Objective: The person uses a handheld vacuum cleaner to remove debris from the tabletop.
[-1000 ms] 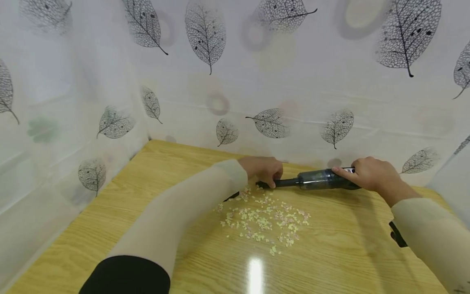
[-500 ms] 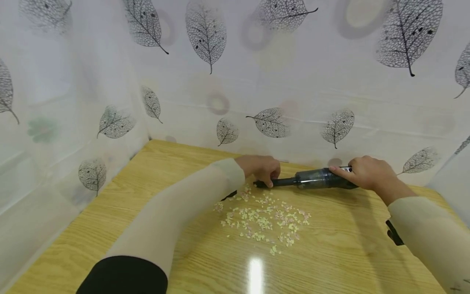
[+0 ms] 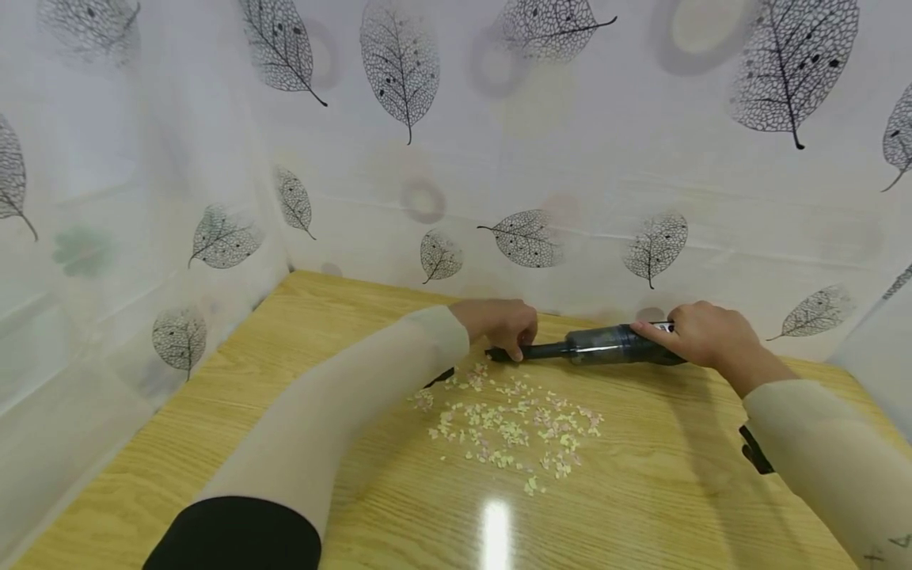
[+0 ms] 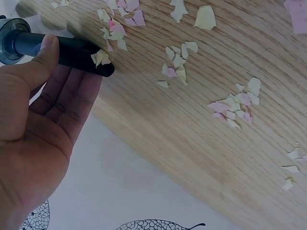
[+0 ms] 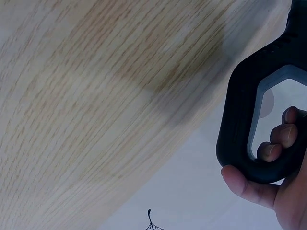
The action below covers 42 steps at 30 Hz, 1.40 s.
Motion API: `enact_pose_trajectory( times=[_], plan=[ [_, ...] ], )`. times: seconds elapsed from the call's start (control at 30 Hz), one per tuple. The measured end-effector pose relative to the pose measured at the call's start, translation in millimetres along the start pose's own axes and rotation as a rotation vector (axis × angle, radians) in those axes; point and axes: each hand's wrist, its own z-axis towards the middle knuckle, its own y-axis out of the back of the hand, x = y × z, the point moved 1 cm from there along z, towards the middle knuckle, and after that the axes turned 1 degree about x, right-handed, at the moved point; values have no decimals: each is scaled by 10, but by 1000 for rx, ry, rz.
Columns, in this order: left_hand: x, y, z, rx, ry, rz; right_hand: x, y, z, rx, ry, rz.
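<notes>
A black handheld vacuum cleaner (image 3: 602,346) with a clear dust cup lies low along the back of the wooden table. My right hand (image 3: 712,334) grips its loop handle (image 5: 235,120), fingers curled through the opening. Near the tip, my left hand (image 3: 502,324) pinches the narrow nozzle (image 4: 76,52) between thumb and fingers. A few paper scraps (image 4: 100,58) sit against the nozzle's end in the left wrist view. More yellow and pink paper scraps (image 3: 509,431) are scattered in front of the nozzle.
The wood-grained table (image 3: 641,491) fills the lower view. A pale curtain (image 3: 570,158) with black leaf prints stands right behind its back edge and along the left side. Dark wrist gear (image 3: 755,450) shows under the right sleeve.
Both hands have shifted slightly left together with the vacuum cleaner, its nozzle sliding along the back of the table. The scraps in the middle look unmoved.
</notes>
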Motion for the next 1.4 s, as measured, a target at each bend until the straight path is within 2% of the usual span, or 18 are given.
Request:
enact_pose_trajectory(
  times=[0.4,0.97,1.4],
  plan=[
    [59,-61,-63,-25,-19,-49,65,10,5,-11,18,-2],
    [57,-95,-144,-20,-11,-67,120,2,21,-15,41,-15],
    [77,-107,-185,-20,-24,-19,156,-26,44,-20,52,-9]
  ],
)
